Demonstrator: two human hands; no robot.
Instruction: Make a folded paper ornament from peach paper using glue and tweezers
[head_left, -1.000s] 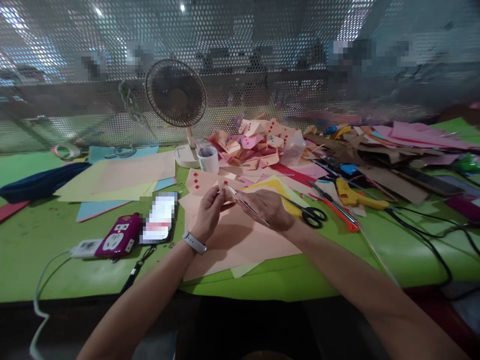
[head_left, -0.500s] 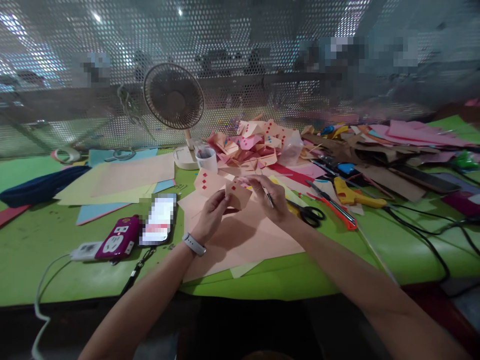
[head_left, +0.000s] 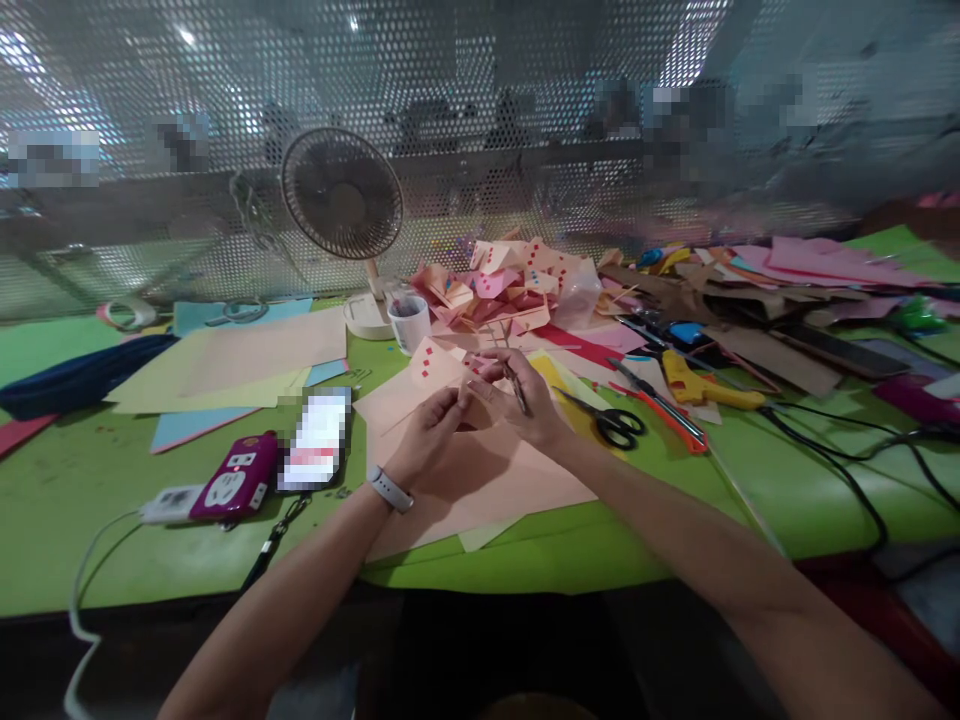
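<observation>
A peach paper piece with red diamond shapes (head_left: 437, 364) is pinched between the fingers of my left hand (head_left: 433, 425), whose wrist wears a pale watch band. My right hand (head_left: 529, 405) closes on the right side of the same paper. A thin dark pointed tool (head_left: 517, 388) is tucked among its fingers; what kind it is I cannot tell. Beneath both hands lie large peach sheets (head_left: 480, 500) on the green table. Part of the folded paper is hidden by my fingers.
Black-handled scissors (head_left: 619, 428), an orange cutter (head_left: 679, 427) and a yellow glue gun (head_left: 705, 385) lie to the right. Behind are a white cup (head_left: 410, 325), a fan (head_left: 343, 195) and a heap of folded papers (head_left: 495, 285). A phone (head_left: 316, 440) and purple power bank (head_left: 238, 478) lie left.
My right hand has moved left and down, close against my left hand. The paper has turned, and its front flap with a red diamond is now mostly covered by fingers.
</observation>
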